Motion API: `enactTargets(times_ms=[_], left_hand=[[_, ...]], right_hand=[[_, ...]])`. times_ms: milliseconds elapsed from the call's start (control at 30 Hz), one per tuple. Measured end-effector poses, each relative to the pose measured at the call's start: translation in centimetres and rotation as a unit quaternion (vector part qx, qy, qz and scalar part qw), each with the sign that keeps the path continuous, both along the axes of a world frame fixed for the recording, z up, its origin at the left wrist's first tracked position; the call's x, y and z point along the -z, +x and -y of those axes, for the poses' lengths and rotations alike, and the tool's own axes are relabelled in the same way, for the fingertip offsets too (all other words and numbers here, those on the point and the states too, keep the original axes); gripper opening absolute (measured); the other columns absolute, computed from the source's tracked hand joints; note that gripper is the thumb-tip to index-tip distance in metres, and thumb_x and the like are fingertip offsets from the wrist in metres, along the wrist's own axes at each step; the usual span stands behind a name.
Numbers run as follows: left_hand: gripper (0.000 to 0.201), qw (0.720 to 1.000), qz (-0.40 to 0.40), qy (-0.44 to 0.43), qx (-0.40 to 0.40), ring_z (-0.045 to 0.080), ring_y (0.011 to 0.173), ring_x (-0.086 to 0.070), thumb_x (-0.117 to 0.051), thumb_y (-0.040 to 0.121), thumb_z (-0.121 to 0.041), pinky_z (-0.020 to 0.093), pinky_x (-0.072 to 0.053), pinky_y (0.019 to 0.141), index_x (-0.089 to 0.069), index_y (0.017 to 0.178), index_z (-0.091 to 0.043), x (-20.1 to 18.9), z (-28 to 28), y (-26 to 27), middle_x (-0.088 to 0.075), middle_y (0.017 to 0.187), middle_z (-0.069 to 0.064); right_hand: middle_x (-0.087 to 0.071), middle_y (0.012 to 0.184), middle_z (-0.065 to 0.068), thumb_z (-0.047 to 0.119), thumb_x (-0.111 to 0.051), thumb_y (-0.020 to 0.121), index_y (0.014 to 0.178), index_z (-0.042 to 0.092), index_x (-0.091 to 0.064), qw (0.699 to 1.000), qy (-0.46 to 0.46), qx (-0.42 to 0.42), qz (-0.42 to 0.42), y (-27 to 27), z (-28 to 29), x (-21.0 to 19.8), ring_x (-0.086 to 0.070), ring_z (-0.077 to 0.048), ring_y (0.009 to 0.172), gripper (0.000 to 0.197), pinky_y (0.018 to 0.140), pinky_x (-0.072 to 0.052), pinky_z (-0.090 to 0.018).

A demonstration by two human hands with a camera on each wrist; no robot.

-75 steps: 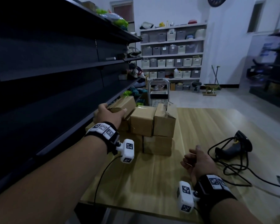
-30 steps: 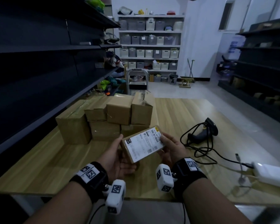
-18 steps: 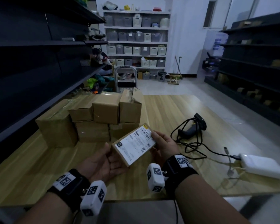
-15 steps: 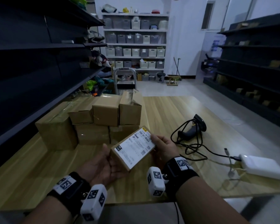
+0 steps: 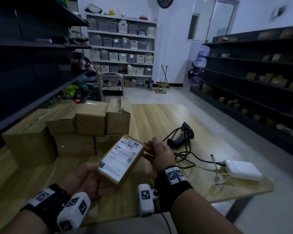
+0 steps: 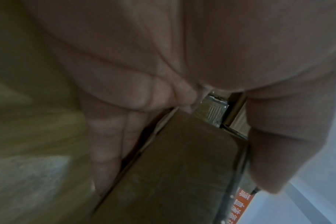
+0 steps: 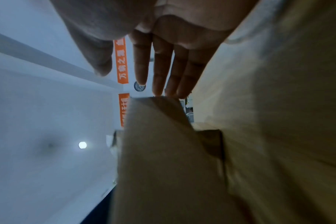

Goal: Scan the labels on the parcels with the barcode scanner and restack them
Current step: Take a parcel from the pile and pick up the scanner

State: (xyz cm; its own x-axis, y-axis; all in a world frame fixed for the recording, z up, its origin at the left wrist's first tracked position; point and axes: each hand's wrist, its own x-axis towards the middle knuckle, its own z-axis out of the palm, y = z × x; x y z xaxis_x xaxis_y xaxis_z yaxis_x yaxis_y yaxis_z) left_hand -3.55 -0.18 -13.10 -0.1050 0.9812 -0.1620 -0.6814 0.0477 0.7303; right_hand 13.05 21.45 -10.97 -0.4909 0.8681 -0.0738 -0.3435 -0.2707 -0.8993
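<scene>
So the small labelled parcel (image 5: 121,160) is now in the left hand (image 5: 85,179) alone, thumb on the near edge and fingers curled under it, label side up, tilted, held above the wooden table (image 5: 159,115). Half a second ago the right hand (image 5: 161,153) was gripping its far end too; now that hand has let go and sits just beside the parcel, fingers straight and loose, nothing in it. The stack of parcels (image 5: 85,127) hasn't moved, same with the barcode scanner (image 5: 181,137) lying on its coiled cable to the right, and the white power bank (image 5: 242,169) near the table edge.
</scene>
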Motion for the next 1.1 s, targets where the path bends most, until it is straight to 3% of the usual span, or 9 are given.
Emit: enactTargets(times_ms=[100,200,333,433,533,700,800,933,1100], left_hand=[[0.069,0.998,0.049,-0.014,0.022,0.044,0.146,-0.059,-0.076,0.101,-0.026,0.063,-0.039,0.126,-0.049,0.16,-0.001,0.9,-0.2,-0.7,-0.045,0.165,0.031],[0.06,0.999,0.053,0.009,0.008,0.042,0.164,-0.032,-0.025,0.119,-0.027,0.06,0.0,0.135,-0.018,0.171,0.0,2.6,-0.3,-1.6,-0.016,0.176,0.031],[0.062,0.993,0.035,0.091,0.06,0.042,0.162,-0.034,-0.003,0.117,-0.026,0.056,0.008,0.134,-0.002,0.17,0.007,2.5,-0.9,-1.3,-0.03,0.174,0.032],[0.063,0.998,0.019,0.063,-0.001,0.045,0.149,-0.055,-0.045,0.116,-0.025,0.062,-0.03,0.132,-0.019,0.167,0.002,2.0,-0.9,-1.2,-0.044,0.166,0.034],[0.094,1.0,0.016,0.02,-0.008,0.047,0.116,-0.077,-0.106,0.064,-0.017,0.062,-0.064,0.096,-0.065,0.146,0.004,1.5,-1.0,-0.9,-0.065,0.146,0.035],[0.095,0.999,0.03,0.003,-0.018,0.049,0.121,-0.075,-0.107,0.063,-0.017,0.062,-0.065,0.093,-0.065,0.146,0.003,0.7,-0.8,-0.5,-0.062,0.15,0.036],[0.097,0.999,0.032,0.004,-0.017,0.048,0.118,-0.076,-0.109,0.057,-0.018,0.06,-0.066,0.09,-0.069,0.143,0.003,0.3,-0.6,-0.2,-0.064,0.147,0.035],[0.1,1.0,0.022,-0.001,-0.02,0.047,0.116,-0.078,-0.111,0.052,-0.021,0.06,-0.067,0.088,-0.071,0.14,0.002,0.3,-0.6,-0.2,-0.065,0.146,0.035],[0.099,1.0,0.019,-0.007,-0.01,0.047,0.12,-0.076,-0.11,0.054,-0.021,0.061,-0.065,0.093,-0.07,0.142,0.002,0.2,-0.6,-0.1,-0.063,0.149,0.035]], right_hand=[[-0.071,0.079,-0.013,0.033,-0.066,0.102,0.099,0.001,-0.069,0.995,-0.046,0.062,-0.068,0.8,-1.6,-2.0,-0.066,-0.024,0.065,0.032,0.061,-0.056,-0.038],[-0.062,0.065,-0.004,0.034,-0.064,0.102,0.096,0.006,-0.066,0.987,-0.085,0.09,-0.106,2.3,-4.2,-5.5,-0.057,-0.02,0.056,0.029,0.056,-0.051,-0.034],[-0.063,0.069,0.0,0.043,-0.071,0.09,0.096,0.012,-0.071,0.982,-0.064,0.168,-0.064,4.1,-9.6,-9.1,-0.057,-0.017,0.059,0.031,0.06,-0.05,-0.033],[-0.073,0.097,0.0,0.061,-0.065,0.081,0.101,0.021,-0.076,0.972,-0.022,0.211,0.1,5.3,-14.8,-9.3,-0.061,-0.02,0.073,0.045,0.073,-0.053,-0.038],[-0.061,0.144,-0.02,0.037,-0.059,0.097,0.147,0.017,-0.055,0.935,0.071,0.18,0.298,6.4,-17.0,-8.6,-0.06,-0.026,0.107,0.054,0.093,-0.05,-0.041],[-0.06,0.142,-0.025,0.018,-0.07,0.094,0.151,0.011,-0.047,0.731,0.269,0.046,0.625,7.0,-16.6,-7.0,-0.061,-0.042,0.125,0.062,0.101,-0.052,-0.044],[-0.072,0.121,-0.014,0.028,-0.071,0.093,0.141,0.015,-0.06,0.731,0.271,-0.01,0.626,5.0,-17.2,-5.9,-0.069,-0.032,0.111,0.051,0.079,-0.053,-0.033],[-0.073,0.119,-0.008,0.035,-0.083,0.081,0.113,0.022,-0.072,0.649,0.299,-0.102,0.692,2.8,-17.1,-5.4,-0.072,-0.03,0.106,0.035,0.081,-0.053,-0.031],[-0.053,0.157,-0.004,0.051,-0.073,0.088,0.153,0.035,-0.051,0.606,0.33,-0.118,0.714,1.5,-19.0,-4.3,-0.06,-0.028,0.134,0.07,0.11,-0.05,-0.038]])
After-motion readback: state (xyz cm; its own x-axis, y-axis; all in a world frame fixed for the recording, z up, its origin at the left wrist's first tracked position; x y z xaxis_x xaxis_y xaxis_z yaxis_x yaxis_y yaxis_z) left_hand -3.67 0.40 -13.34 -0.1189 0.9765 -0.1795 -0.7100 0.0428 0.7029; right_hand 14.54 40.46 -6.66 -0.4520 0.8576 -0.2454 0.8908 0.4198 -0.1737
